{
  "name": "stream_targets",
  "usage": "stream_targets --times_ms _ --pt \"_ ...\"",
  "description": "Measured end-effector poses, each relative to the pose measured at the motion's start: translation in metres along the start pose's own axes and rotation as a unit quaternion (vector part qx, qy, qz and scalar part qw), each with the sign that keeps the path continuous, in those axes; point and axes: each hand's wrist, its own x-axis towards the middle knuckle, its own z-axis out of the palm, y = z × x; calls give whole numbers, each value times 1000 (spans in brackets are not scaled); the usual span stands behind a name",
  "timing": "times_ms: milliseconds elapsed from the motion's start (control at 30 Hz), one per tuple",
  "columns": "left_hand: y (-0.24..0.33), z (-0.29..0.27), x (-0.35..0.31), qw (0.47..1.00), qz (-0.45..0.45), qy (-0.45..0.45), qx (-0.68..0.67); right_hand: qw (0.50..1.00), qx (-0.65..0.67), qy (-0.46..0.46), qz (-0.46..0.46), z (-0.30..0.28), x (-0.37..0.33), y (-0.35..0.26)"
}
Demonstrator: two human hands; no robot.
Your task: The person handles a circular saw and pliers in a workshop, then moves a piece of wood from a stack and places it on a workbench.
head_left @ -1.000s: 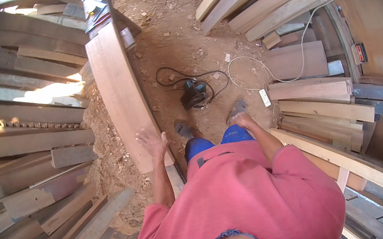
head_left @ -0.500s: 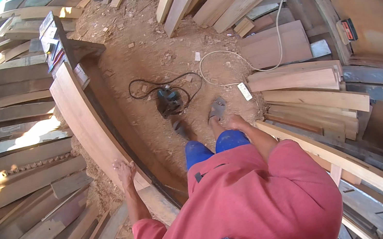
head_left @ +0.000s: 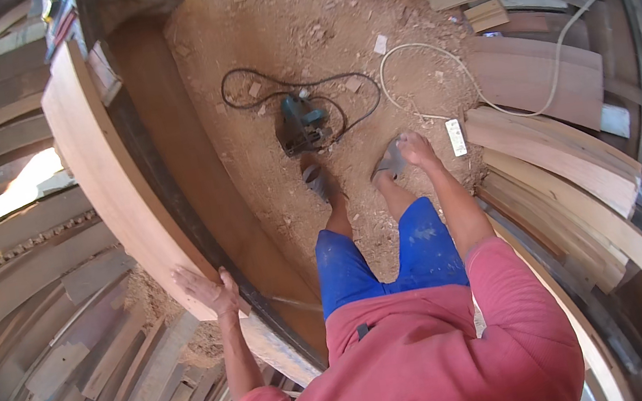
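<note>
My left hand rests on the near end of a pale plank, fingers spread over its top and thumb by its right edge. The plank lies along a dark-edged wooden bench. Low beside my right leg hangs my right hand, over my sandalled right foot; its fingers point down and are too unclear to read. Beyond my left foot, a teal and black power planer stands on the ground, its black cord looped around it. Neither hand touches the planer.
A white power strip with a pale cable lies right of my feet. Stacked boards line the right side, and more boards fill the left. Shavings and wood scraps cover the ground.
My right arm has straightened and reached lower, from beside my knee to over my right foot. My left hand stays on the plank's near end. The view has shifted.
</note>
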Motion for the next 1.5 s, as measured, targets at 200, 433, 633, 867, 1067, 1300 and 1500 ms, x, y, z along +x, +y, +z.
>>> stream_targets --times_ms 200,433,633,867,1067,1300,1500 --pt "1 3 -1 1000 -21 -5 -5 980 -187 -42 -51 36 97 -47" --pt "9 11 2 998 -46 -3 -33 950 -296 -86 -59 96 188 -48" --pt "11 17 2 997 -46 -7 -55 910 -394 -34 -121 140 199 -33" --pt "0 24 -10 991 -101 11 -92 989 -49 -48 -132 160 240 -82" --pt "-11 19 -11 999 -29 7 -15 978 112 27 -171 148 188 -124" --pt "6 18 1 999 -31 19 -20 948 -141 35 -284 154 177 -161" --pt "2 16 3 1000 -21 12 -13 931 -239 -110 -253 179 234 -182"
